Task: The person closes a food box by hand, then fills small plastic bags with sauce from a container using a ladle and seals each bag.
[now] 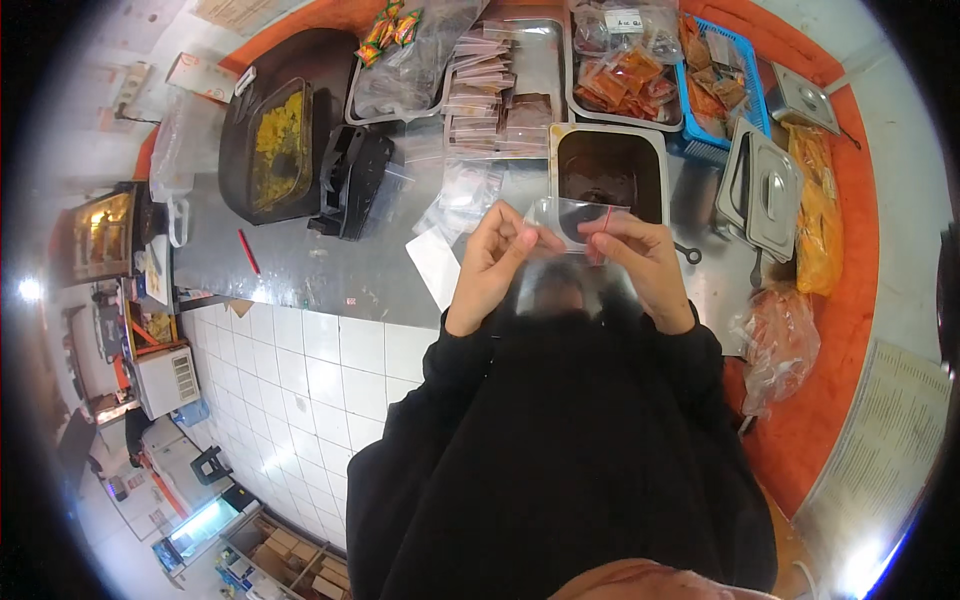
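Observation:
Both hands hold a small clear zip-lock bag (559,216) with a red strip along its right side. My left hand (499,262) pinches the bag's left part between thumb and finger. At the red strip, the fingers of my right hand (643,262) grip the other side. Right behind the bag stands a deep steel food pan (609,161) with a dark brown residue or sauce inside. Several more clear plastic bags (469,187) lie on the steel table just beyond my left hand. A white sheet (435,264) sits beside my left wrist.
Filled brown sachets (476,90) lie in rows on a steel tray (536,37). Orange sachets (626,79) and a blue basket (724,131) stand at the back right. Steel lids (765,191) are at the right. A black sealer-like device (352,180), yellow food (281,142) and red pen (248,251) are left.

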`<state>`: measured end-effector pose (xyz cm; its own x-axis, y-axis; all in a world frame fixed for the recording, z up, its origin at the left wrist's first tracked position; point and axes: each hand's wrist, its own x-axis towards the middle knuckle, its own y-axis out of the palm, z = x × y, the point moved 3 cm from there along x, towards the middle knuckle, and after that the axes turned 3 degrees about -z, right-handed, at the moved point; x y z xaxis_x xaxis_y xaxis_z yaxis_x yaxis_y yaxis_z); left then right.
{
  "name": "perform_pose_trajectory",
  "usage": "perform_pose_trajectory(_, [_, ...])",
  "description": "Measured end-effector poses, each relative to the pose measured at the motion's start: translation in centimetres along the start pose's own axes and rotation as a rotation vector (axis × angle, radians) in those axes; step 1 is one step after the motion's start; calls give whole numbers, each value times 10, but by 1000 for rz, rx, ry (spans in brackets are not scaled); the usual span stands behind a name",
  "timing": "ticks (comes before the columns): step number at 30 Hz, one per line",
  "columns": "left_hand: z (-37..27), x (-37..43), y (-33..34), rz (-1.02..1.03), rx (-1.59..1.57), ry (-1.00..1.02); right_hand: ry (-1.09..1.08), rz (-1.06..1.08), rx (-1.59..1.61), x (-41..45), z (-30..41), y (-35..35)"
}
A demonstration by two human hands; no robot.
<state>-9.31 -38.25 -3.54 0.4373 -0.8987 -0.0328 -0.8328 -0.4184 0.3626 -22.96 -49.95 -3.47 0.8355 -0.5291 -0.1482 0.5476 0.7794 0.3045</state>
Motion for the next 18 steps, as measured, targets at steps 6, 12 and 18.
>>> perform_pose_trajectory(6, [-12, 0, 27, -412, 992, 416, -61, -213, -174, -2, -1, -13])
perform_pose_trajectory(12, [-4, 4, 52, -216, 581, 61, -180, -292, -359, -5, -2, -6])
perform_pose_trajectory(18, [13, 3, 39, -186, 635, 55, -179, -194, -408, -1, 1, -3])
